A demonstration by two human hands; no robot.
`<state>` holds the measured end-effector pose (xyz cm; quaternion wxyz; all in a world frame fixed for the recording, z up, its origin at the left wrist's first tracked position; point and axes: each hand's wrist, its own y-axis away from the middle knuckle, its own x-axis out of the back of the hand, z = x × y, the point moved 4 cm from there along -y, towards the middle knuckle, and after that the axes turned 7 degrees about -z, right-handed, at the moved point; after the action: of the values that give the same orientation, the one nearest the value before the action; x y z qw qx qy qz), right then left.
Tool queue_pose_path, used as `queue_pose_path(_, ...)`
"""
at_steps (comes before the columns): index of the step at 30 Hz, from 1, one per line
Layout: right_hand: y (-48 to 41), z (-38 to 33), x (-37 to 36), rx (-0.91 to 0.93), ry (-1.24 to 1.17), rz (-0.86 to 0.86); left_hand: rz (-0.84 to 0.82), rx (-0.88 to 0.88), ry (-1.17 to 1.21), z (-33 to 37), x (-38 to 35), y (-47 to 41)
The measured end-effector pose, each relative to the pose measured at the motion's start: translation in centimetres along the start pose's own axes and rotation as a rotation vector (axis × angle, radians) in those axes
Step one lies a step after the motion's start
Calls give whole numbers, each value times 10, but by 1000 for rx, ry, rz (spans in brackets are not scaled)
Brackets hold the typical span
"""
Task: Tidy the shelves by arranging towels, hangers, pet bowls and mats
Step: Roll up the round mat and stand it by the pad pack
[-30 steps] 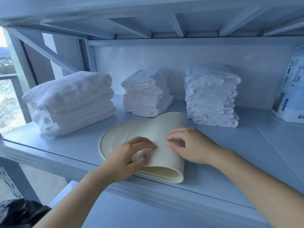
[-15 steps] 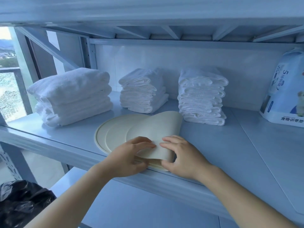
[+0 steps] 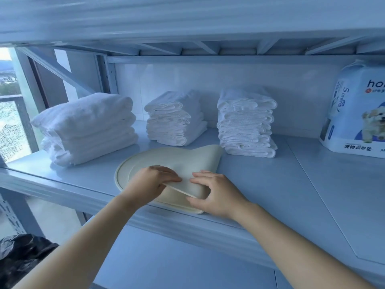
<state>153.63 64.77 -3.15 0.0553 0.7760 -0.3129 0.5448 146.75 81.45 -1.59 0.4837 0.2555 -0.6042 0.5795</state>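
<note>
Two bare hands meet over a cream, round pet mat lying near the front edge of the pale blue metal shelf. The mat's right part is folded over onto itself, so a loose flap lies on top of the flat left part, whose raised rim shows at the left. The left hand curls its fingers over the flap's near edge with the thumb beneath, pinching it. The right hand is just beside it, fingers bent on top of the flap and thumb tucked at the fold below, gripping the mat too. Behind the mat, along the back wall, stand three piles of folded white towels: a thick fluffy pile at the left, a lower pile in the middle and a taller pile at the right, each apart from the others. At the shelf's far right stands a pack of pet training pads with a dog printed on it. A black plastic bag sits low at the left.
</note>
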Motion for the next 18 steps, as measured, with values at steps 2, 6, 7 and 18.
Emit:
queue_pose_path(2,-12,-6,-2,3,-55,-21,13,25,-16,-11,10,4)
queue_pose_path(6,-34,-15,-4,53,-85,-71,8,98,-62,-39,25,17)
queue_pose_path(7,-38,-13,-3,70,-88,-67,-17,123,-68,-45,26,21)
queue_pose_path(18,-50,5,-14,49,-35,-54,-376,377,92,-77,2,33)
